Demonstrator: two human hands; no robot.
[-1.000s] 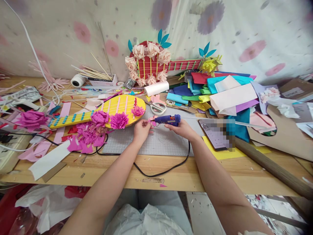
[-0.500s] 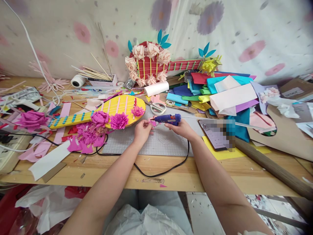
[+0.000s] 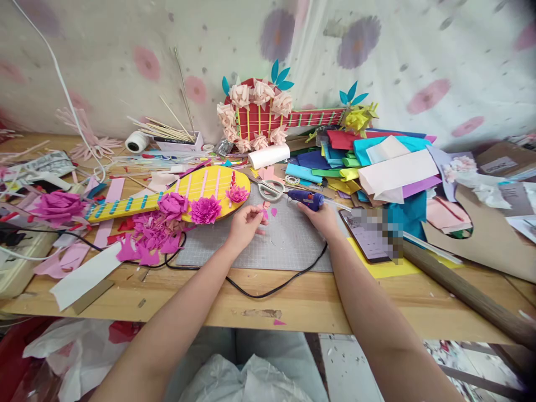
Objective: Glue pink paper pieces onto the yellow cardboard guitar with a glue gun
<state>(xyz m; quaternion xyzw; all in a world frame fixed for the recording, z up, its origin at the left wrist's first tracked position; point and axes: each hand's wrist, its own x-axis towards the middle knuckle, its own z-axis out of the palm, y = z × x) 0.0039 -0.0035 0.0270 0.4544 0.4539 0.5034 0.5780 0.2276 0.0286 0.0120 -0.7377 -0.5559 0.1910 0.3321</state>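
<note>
My left hand is closed, its fingertips pinching a small pink paper piece. My right hand grips a blue hot glue gun, its nozzle pointing left and a clear glue stick trailing from its back. Both hands are over the grey cutting mat, where a small magenta paper petal lies between them. Scissors with white handles rest just beyond. Left of my left hand is a yellow paper guitar trimmed with magenta flowers, a heap of magenta petals below it.
A red guitar with pale roses stands at the back. Coloured paper sheets are piled back right. A phone lies right, near a wooden pole. The glue gun's black cord loops across the front of the table.
My right hand has drawn the glue gun right, away from my left hand. The nozzle no longer touches the pink paper, and the magenta petal on the mat now shows.
</note>
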